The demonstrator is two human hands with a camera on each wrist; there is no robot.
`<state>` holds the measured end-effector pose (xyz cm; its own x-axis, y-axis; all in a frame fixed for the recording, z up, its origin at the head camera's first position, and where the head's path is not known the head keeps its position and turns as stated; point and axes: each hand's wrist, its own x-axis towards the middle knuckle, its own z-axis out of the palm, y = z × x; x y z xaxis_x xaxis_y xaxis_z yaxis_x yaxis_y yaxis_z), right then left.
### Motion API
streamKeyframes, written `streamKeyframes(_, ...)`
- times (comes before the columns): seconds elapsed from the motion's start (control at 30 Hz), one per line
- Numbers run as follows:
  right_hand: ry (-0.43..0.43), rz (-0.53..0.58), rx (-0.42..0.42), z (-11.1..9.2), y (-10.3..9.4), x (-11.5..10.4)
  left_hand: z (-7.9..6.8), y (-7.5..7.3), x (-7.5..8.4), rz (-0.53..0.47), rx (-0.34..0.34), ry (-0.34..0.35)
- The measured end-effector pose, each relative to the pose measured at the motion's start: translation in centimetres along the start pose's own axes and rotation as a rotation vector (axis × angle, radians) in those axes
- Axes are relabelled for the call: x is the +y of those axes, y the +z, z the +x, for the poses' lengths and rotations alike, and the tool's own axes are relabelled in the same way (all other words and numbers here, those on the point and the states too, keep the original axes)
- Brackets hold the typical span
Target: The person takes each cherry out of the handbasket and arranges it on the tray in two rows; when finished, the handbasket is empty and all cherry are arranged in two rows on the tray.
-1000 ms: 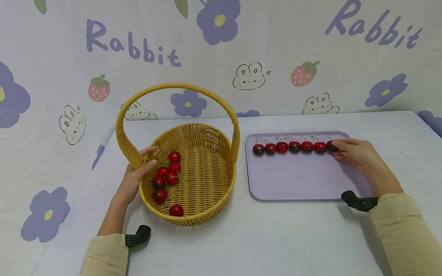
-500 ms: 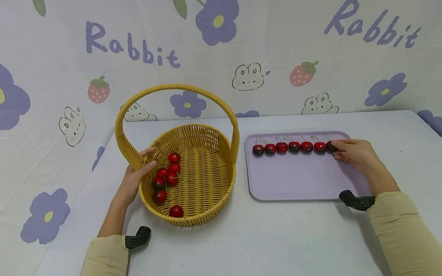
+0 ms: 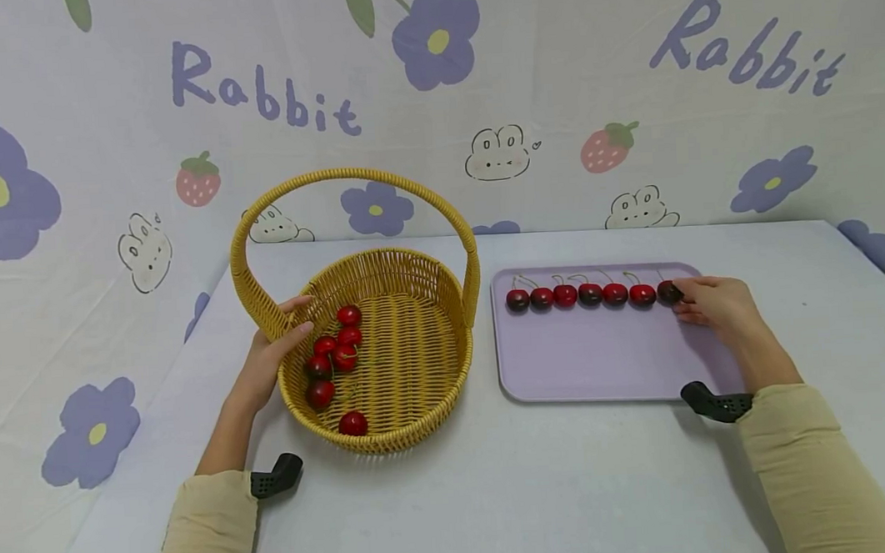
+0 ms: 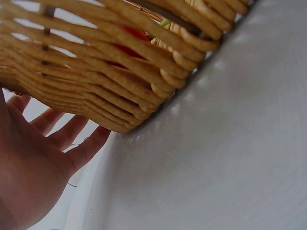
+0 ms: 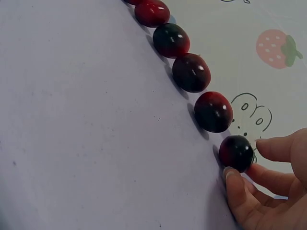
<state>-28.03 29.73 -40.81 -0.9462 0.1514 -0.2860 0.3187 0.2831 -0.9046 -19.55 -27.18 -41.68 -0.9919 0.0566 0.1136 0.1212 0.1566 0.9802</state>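
Note:
My left hand (image 3: 270, 356) holds the yellow wicker basket (image 3: 420, 424) at its left side by the handle's foot, thumb over the rim. In the left wrist view the fingers (image 4: 88, 146) spread along the outer side of the basket wall. At the right end of a row of cherries on a lilac tray (image 3: 605, 368), my right hand (image 3: 718, 304) has its fingertips right at the last dark cherry (image 3: 667, 292). In the right wrist view thumb and fingers stand loosely parted around that cherry (image 5: 236, 153), which is almost fully visible.
Several red cherries (image 3: 345, 357) lie in the left part of the basket, its tall handle (image 3: 354, 174) arching above. Along the tray's far edge the other cherries (image 3: 565, 295) stand in line, stems towards the back. A printed cloth (image 3: 537, 79) hangs behind the white table (image 3: 499, 491).
My right hand has drawn slightly to the right, so more of the last cherry shows. The left hand and basket stay where they were.

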Motion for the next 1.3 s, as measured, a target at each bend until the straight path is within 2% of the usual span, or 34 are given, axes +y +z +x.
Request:
streamKeyframes(0.17,-0.005,-0.046,0.015,0.0,0.0,-0.1,0.0,0.1,0.1,-0.006,-0.001,-0.002)
streamKeyframes(0.4,0.009,-0.165,0.044,0.3,0.3,0.1,-0.1,0.1,0.1,-0.009,0.0,-0.009)
streamKeyframes(0.67,-0.001,-0.221,0.044,0.1,0.4,-0.1,0.0,0.1,0.0,-0.003,0.002,-0.003)
streamKeyframes(1.13,-0.018,-0.194,0.034,-0.2,0.0,-0.2,-0.2,0.1,0.1,0.002,0.001,0.001)
streamKeyframes(1.3,-0.012,-0.139,0.049,-0.4,-0.7,-0.4,-0.2,0.1,0.2,0.009,0.004,0.0)
